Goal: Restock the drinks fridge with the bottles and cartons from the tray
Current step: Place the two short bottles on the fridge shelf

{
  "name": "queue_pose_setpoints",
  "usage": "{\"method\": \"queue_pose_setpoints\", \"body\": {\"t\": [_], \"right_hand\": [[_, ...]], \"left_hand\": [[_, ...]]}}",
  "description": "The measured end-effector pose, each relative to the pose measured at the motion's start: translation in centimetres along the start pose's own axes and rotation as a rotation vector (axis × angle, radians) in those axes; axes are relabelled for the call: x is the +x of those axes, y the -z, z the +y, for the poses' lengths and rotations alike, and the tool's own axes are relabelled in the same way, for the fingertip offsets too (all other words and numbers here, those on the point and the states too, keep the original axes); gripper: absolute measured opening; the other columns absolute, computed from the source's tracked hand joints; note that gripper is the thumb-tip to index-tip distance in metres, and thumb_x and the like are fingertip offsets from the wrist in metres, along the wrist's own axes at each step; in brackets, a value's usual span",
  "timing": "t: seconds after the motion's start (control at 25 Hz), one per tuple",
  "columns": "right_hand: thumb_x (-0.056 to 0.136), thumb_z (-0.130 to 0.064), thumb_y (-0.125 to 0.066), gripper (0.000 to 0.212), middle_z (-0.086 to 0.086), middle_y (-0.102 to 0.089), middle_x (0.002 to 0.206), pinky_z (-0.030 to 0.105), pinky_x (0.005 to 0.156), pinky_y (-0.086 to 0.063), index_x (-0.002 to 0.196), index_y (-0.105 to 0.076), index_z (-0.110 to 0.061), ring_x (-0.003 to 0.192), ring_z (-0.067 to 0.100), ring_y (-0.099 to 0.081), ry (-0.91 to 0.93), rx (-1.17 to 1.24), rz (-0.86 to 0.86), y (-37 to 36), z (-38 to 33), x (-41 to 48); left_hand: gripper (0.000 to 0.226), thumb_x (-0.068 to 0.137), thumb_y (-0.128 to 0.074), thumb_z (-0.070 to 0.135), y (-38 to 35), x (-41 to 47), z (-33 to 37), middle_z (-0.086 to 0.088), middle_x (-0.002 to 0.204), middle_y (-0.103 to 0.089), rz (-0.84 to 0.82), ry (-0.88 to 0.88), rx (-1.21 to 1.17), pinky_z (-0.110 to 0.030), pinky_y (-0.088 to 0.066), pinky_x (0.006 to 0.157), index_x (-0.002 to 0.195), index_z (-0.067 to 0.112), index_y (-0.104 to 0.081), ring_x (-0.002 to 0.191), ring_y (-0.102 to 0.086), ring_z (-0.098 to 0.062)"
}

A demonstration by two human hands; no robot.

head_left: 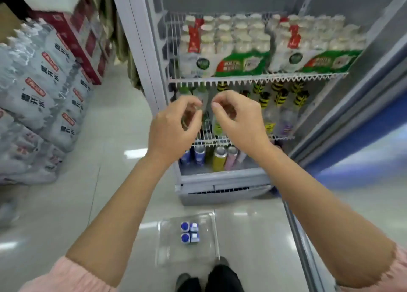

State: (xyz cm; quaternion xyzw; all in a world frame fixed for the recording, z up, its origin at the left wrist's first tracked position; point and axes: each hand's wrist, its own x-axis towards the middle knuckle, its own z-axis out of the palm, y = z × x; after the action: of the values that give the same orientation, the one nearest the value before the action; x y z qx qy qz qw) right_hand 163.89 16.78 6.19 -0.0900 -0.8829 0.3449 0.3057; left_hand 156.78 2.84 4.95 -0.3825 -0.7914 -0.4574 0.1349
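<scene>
The drinks fridge [224, 181] stands open in front of me. My left hand [174, 126] and my right hand [240, 117] hover side by side at the front of the middle wire shelf [242, 138], fingers loosely curled and nothing visible in either. Behind them stand green-topped bottles [203, 93] and bottles with yellow-and-black caps [280, 98]. On the floor by my feet lies a clear plastic tray [211, 250] holding a small cluster of blue-and-white bottles and cartons [189, 232].
The top shelf carries wrapped packs of white bottles [240, 47]; cans [219, 159] stand on the bottom level. The fridge door [363, 137] hangs open on the right. Stacked packs of bottled water [44, 89] and red boxes [74, 40] line the left side.
</scene>
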Motion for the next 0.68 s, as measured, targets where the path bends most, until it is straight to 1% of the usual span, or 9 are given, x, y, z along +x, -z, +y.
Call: {"method": "queue_pose_setpoints", "body": {"t": [0.08, 0.16, 0.24, 0.32, 0.44, 0.48, 0.56, 0.6, 0.68], "right_hand": [[0.088, -0.017, -0.055, 0.016, 0.002, -0.066, 0.080, 0.039, 0.069, -0.051, 0.093, -0.066, -0.008, 0.071, 0.019, -0.060, -0.149, -0.024, -0.151, -3.8, 3.8, -5.9], [0.088, -0.016, -0.056, 0.013, 0.006, -0.068, 0.083, 0.040, 0.069, -0.051, 0.094, -0.065, -0.009, 0.071, 0.022, -0.059, -0.285, -0.053, -0.318, -8.0, 7.8, -12.2], [0.089, -0.017, -0.054, 0.015, 0.006, -0.069, 0.089, 0.036, 0.071, -0.051, 0.099, -0.065, -0.013, 0.074, 0.021, -0.058, -0.416, -0.115, -0.518, -12.2, 11.7, -18.1], [0.091, -0.019, -0.052, 0.020, 0.004, -0.068, 0.098, 0.031, 0.075, -0.049, 0.106, -0.064, -0.015, 0.079, 0.019, -0.058, -0.518, -0.172, -0.710, -16.5, 15.9, -24.1], [0.090, -0.018, -0.050, 0.021, 0.008, -0.067, 0.100, 0.040, 0.080, -0.052, 0.106, -0.062, -0.013, 0.084, 0.025, -0.062, -0.581, -0.186, -0.877, -22.8, 21.9, -31.7], [0.089, -0.017, -0.050, 0.022, 0.009, -0.067, 0.102, 0.041, 0.081, -0.052, 0.109, -0.060, -0.012, 0.087, 0.027, -0.063, -0.599, -0.196, -0.928, -24.8, 23.9, -33.6], [0.088, -0.016, -0.051, 0.032, 0.011, -0.063, 0.116, 0.040, 0.087, -0.051, 0.119, -0.056, -0.011, 0.100, 0.029, -0.061, -0.610, -0.225, -1.021, -29.6, 28.4, -36.9], [0.087, -0.015, -0.052, 0.038, 0.012, -0.059, 0.123, 0.040, 0.090, -0.049, 0.124, -0.053, -0.012, 0.107, 0.030, -0.058, -0.601, -0.239, -1.047, -32.0, 30.5, -38.2], [0.084, -0.014, -0.054, 0.046, 0.014, -0.055, 0.128, 0.041, 0.096, -0.045, 0.129, -0.049, -0.013, 0.114, 0.032, -0.053, -0.558, -0.257, -1.064, -36.9, 34.8, -40.1]], "left_hand": [[0.015, 0.085, -0.055, 0.026, -1.1, -6.8, -4.5, 0.010, 0.076, -0.060, -0.164, 0.190, 0.037, -0.036, -0.053, 0.065, 0.095, 0.019, -0.064, 0.066, -0.060, -0.019], [0.014, 0.086, -0.056, 0.025, -2.3, -14.1, -9.0, 0.011, 0.079, -0.060, -0.316, 0.418, 0.119, -0.031, -0.050, 0.069, 0.098, 0.023, -0.063, 0.068, -0.059, -0.018], [0.020, 0.087, -0.055, 0.023, -4.1, -21.2, -13.1, 0.011, 0.084, -0.061, -0.501, 0.624, 0.200, -0.026, -0.045, 0.071, 0.106, 0.024, -0.061, 0.072, -0.059, -0.016], [0.025, 0.088, -0.052, 0.022, -6.5, -28.5, -17.3, 0.008, 0.092, -0.063, -0.695, 0.776, 0.229, -0.028, -0.047, 0.075, 0.112, 0.024, -0.059, 0.077, -0.061, -0.017], [0.031, 0.087, -0.053, 0.019, -10.8, -38.4, -23.1, 0.001, 0.107, -0.066, -0.887, 0.943, 0.203, -0.032, -0.050, 0.084, 0.117, 0.021, -0.057, 0.095, -0.063, -0.021], [0.033, 0.087, -0.054, 0.017, -12.5, -41.0, -24.8, -0.001, 0.112, -0.064, -0.921, 0.983, 0.175, -0.032, -0.048, 0.087, 0.120, 0.019, -0.056, 0.100, -0.061, -0.022], [0.041, 0.085, -0.058, 0.014, -16.6, -46.1, -28.6, -0.006, 0.122, -0.059, -0.940, 1.046, 0.113, -0.033, -0.044, 0.095, 0.126, 0.016, -0.052, 0.109, -0.057, -0.023], [0.048, 0.084, -0.061, 0.012, -18.7, -48.0, -30.3, -0.009, 0.128, -0.056, -0.930, 1.092, 0.074, -0.033, -0.042, 0.099, 0.130, 0.014, -0.048, 0.114, -0.054, -0.024], [0.063, 0.081, -0.066, 0.011, -22.8, -51.5, -34.2, -0.015, 0.138, -0.047, -0.890, 1.207, 0.017, -0.037, -0.038, 0.105, 0.138, 0.012, -0.039, 0.123, -0.048, -0.028]]}}
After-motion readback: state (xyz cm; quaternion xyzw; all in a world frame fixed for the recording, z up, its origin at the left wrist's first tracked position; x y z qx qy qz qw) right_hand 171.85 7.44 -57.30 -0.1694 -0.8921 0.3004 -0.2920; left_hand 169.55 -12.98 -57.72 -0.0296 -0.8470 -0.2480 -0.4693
